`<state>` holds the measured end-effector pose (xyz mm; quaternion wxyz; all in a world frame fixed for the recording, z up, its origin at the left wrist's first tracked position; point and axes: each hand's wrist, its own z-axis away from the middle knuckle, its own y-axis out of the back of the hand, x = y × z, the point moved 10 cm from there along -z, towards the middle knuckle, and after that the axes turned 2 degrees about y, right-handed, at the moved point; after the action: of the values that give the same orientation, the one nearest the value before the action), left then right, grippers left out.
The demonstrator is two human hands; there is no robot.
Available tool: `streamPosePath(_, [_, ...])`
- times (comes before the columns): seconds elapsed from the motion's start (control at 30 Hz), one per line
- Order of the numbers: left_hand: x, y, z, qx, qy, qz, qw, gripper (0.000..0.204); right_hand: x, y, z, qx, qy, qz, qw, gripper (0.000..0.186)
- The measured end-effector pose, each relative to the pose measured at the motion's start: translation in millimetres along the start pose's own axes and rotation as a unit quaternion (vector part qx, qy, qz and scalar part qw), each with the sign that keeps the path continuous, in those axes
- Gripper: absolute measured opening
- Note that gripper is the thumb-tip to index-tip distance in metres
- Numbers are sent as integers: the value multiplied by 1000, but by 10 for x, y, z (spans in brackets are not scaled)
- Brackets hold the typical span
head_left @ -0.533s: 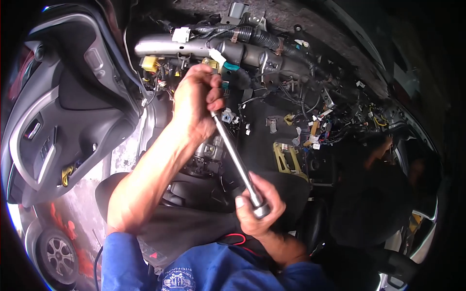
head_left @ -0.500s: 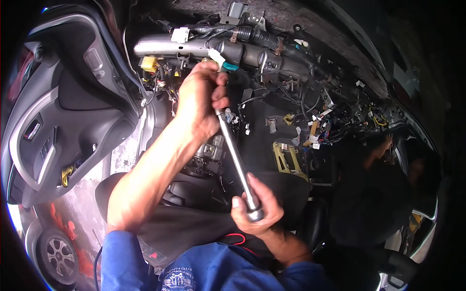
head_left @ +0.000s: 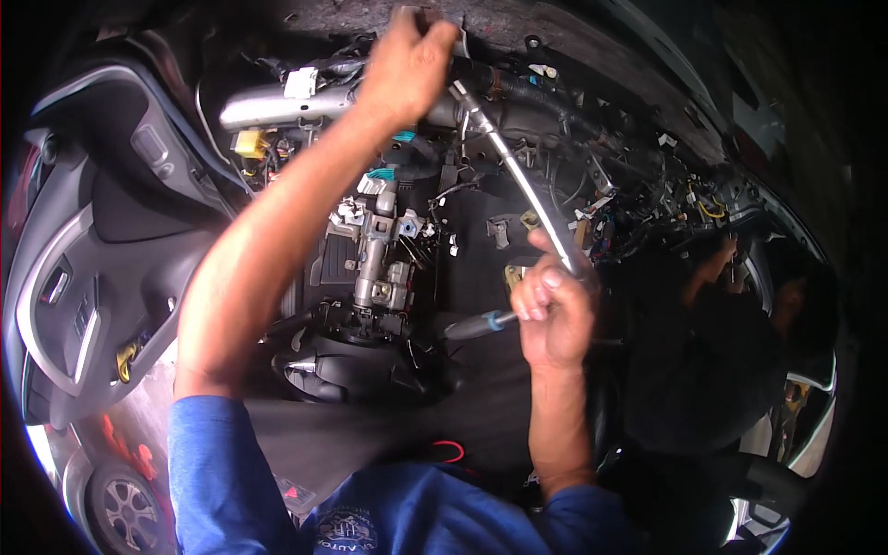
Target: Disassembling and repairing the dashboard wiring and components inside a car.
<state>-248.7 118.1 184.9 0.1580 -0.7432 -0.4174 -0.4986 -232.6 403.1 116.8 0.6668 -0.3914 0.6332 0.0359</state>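
Fingers of the right hand (head_left: 558, 319) curl around the lower end of a long polished chrome extension bar (head_left: 523, 178), which slants up toward a silver-grey tubular metal beam (head_left: 268, 108), while a dark handle with a blue ring (head_left: 474, 325) juts left from the fist. The bar looks rigid, fairly heavy and smooth enough to slip, best held at that lower end. Blur hides whether the left hand (head_left: 413, 69), above the beam, grips anything.

My left arm (head_left: 264, 254) reaches far forward, my left fingers (head_left: 442, 39) slightly blurred; my right forearm (head_left: 559, 421) points ahead, my right fingers (head_left: 535, 298) curled in a grip.
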Motion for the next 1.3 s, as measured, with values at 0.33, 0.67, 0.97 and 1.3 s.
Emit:
streamPosePath(0.33, [-415, -764, -531, -377, -80, -308, 870, 71, -169, 546, 68, 77, 48, -6, 996, 39])
streamPosePath(0.67, [-297, -601, -341, -253, -186, -373, 873, 64, -771, -80, -1149, 48, 176, 380, 907, 27])
streamPosePath(0.97, [-262, -625, -325, -257, -162, -365, 880, 60, -283, -650, -1651, 39, 186, 562, 805, 29])
streamPosePath(1.3, [-293, -565, -326, -283, -107, -338, 891, 54, -328, -1054, -1643, -50, 203, 728, 653, 35])
